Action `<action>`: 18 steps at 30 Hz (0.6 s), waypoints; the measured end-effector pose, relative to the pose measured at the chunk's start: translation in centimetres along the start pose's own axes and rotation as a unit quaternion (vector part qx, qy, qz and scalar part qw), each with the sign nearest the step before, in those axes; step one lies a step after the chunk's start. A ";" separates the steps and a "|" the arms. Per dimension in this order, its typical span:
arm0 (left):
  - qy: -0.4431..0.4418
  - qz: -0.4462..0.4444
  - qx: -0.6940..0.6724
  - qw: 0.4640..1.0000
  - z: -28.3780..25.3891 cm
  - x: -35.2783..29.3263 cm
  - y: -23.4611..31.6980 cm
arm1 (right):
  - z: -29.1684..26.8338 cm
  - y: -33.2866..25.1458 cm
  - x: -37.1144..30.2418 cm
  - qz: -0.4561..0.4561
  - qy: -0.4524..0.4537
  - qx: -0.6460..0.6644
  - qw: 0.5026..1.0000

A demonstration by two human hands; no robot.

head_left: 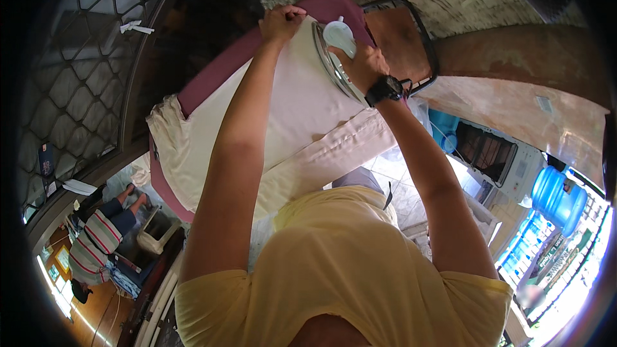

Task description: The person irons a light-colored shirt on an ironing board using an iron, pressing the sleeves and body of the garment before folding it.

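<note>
A cream cloth (289, 109) is spread over a maroon-covered ironing board (215, 83), with loose folds hanging at the board's left end. On its far right part rests a white iron (339, 31) with a shiny metal base. My right hand (364, 65), with a black watch at the wrist, is wrapped round the iron's handle, which it mostly hides. At the far edge of the cloth, my left hand (280, 24) is closed with bent fingers on the fabric, left of the iron.
Beyond the board's right end is a black-framed rest with a brown panel (400, 45). A metal lattice (71, 83) stands at the left. Blue water containers (558, 200) are at the right. Another person in a striped shirt (96, 244) is at the lower left, near a pale stool (158, 234).
</note>
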State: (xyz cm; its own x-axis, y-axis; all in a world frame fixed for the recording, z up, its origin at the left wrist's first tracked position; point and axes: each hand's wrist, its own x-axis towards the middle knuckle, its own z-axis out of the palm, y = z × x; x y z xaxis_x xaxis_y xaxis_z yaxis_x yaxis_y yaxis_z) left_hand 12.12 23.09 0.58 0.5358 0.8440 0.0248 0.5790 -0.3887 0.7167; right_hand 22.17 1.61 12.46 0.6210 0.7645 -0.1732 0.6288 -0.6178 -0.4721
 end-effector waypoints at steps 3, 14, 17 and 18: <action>-0.017 -0.015 0.004 1.000 -0.1 -0.1 0.9 | 0.7 0.5 1.0 -0.046 0.055 0.013 0.997; -0.018 0.035 -0.007 0.999 1.0 0.9 -2.9 | 2.5 1.2 2.4 -0.100 0.122 -0.043 0.986; -0.042 -0.003 -0.049 0.998 0.6 0.5 -3.3 | 0.0 0.9 3.8 -0.097 -0.062 0.073 0.991; -0.052 -0.027 -0.075 0.995 0.1 0.5 -3.2 | -2.2 0.8 3.8 -0.085 -0.096 0.056 0.990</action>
State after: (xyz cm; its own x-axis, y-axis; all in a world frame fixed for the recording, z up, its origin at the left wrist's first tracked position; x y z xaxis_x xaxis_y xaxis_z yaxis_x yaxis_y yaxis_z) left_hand 10.56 24.75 -1.76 0.5720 0.8160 -0.0837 0.5151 -0.2779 0.8109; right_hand 26.06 3.56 13.31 0.4032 0.8835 -0.2384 0.6550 -0.4605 -0.5991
